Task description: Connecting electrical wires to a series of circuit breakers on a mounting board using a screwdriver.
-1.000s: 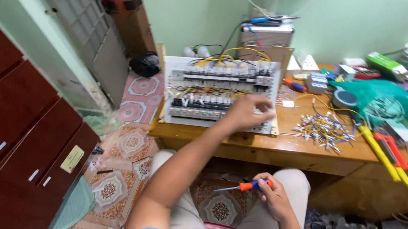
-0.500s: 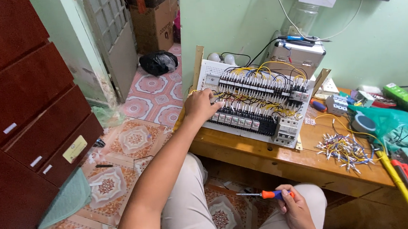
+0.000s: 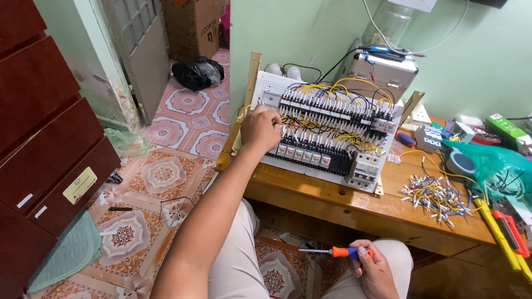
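Observation:
A white electrical panel (image 3: 329, 133) with rows of breakers, terminals and yellow and black wires leans upright on the wooden table (image 3: 337, 203). My left hand (image 3: 260, 128) reaches out to the panel's left side, fingers curled on the wiring there; what it grips is hidden. My right hand (image 3: 372, 272) rests on my knee, shut on a screwdriver (image 3: 332, 251) with an orange and blue handle, its tip pointing left.
A pile of short cut wires (image 3: 432, 195) lies right of the panel, with a green plastic bag (image 3: 504, 169), yellow and red tools (image 3: 505, 233) and small parts further right. A dark red drawer cabinet (image 3: 25, 139) stands left. A black bag (image 3: 196, 72) lies on the tiled floor.
My left hand has shifted from the panel's right side to its left edge. The view has swung left and closer. My right hand still holds the screwdriver on my lap.

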